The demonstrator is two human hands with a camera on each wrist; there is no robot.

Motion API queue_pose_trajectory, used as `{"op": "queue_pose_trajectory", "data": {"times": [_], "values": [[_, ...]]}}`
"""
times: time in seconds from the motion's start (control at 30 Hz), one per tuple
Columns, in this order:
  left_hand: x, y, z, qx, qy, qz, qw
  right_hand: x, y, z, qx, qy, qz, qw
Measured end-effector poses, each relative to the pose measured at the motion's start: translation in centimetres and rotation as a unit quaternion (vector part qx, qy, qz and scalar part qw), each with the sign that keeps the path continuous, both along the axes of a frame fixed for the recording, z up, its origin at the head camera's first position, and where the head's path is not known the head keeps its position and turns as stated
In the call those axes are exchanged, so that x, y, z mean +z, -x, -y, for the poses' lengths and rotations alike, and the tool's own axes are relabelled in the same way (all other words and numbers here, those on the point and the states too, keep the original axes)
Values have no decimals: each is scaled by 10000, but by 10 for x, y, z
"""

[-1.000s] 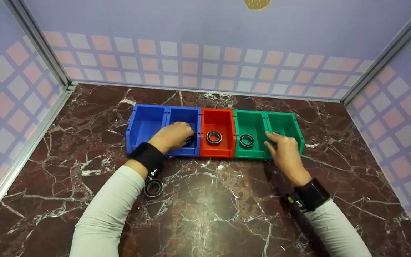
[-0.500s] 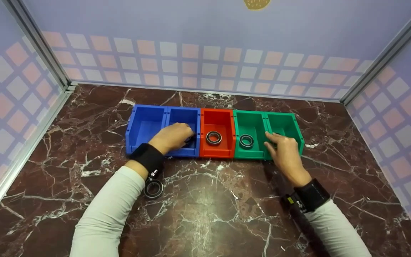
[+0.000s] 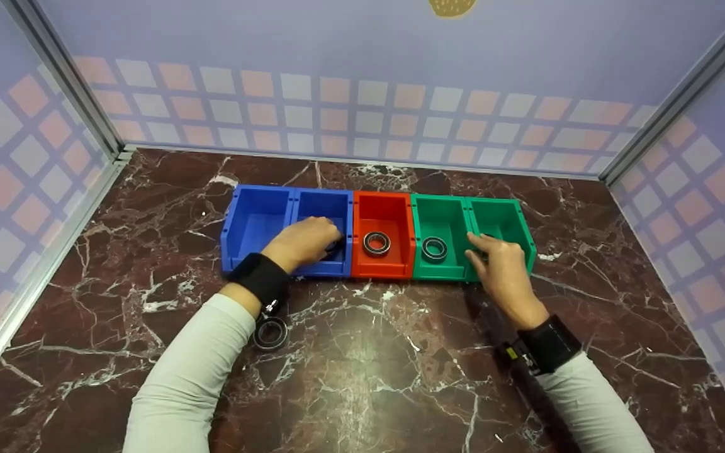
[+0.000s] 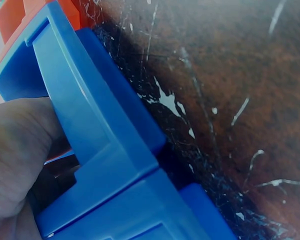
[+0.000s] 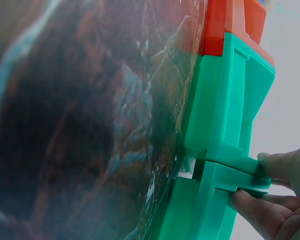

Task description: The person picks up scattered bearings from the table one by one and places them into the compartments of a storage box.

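In the head view, my left hand (image 3: 308, 242) reaches into the right-hand blue bin (image 3: 323, 198), fingers curled down at a dark ring bearing (image 3: 335, 245) that is mostly hidden. The left wrist view has the thumb (image 4: 22, 145) behind the bin's front lip. My right hand (image 3: 502, 267) is at the two green bins (image 3: 441, 275), thumb and fingers pinching the wall between them. The right wrist view puts its fingertips (image 5: 270, 162) on that edge. A bearing (image 3: 435, 250) lies in the left green bin, another (image 3: 377, 243) in the red bin (image 3: 382, 269).
The other blue bin (image 3: 262, 217) forms the left end of the joined row. A loose bearing (image 3: 270, 333) lies on the dark marbled table (image 3: 362, 365) beside the left forearm. Patterned panels (image 3: 362, 75) wall in the back and both sides.
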State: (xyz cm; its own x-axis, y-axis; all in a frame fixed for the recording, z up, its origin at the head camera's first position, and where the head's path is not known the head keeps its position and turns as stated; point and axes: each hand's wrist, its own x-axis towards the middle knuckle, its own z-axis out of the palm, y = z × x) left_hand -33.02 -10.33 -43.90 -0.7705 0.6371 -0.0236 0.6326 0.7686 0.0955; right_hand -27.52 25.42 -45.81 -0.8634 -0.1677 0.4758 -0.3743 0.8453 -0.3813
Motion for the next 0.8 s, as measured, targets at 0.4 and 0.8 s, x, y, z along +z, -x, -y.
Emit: {"op": "queue_pose_trajectory", "data": {"times": [0.4,0.8], "values": [[0,-1,1,-2,59,-42,10000,-1,0,0,0,-16,-18,10000],[8,-4,-1,38,261,58,9996,1,0,0,-25,24,33,10000]]}}
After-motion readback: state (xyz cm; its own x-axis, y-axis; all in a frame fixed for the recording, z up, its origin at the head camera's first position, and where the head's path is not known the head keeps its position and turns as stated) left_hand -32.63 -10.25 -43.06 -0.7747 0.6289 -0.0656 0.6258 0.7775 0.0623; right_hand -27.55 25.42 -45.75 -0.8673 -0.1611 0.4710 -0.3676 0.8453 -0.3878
